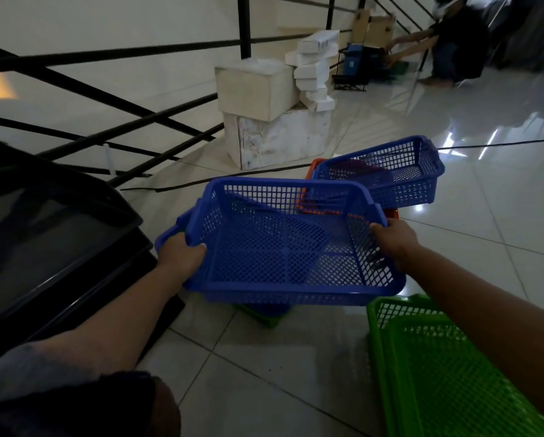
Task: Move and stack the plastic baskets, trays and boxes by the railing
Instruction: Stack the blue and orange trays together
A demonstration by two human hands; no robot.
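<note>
Both hands, left (pixel 179 258) and right (pixel 390 239), grip a blue basket (pixel 283 244); right fingers hidden behind mesh, green basket (pixel 453 367) cut off.

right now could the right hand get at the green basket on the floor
Probably not yet: the right hand grips the blue basket along with the left hand. The green basket lies just below that arm, uncovered.

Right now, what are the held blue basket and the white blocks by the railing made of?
Held blue basket: looks like moulded plastic, slightly glossy; perforated mesh walls, thick smooth rim. White blocks: probably foam, possibly painted board; matte, scuffed, chipped edges.
</note>
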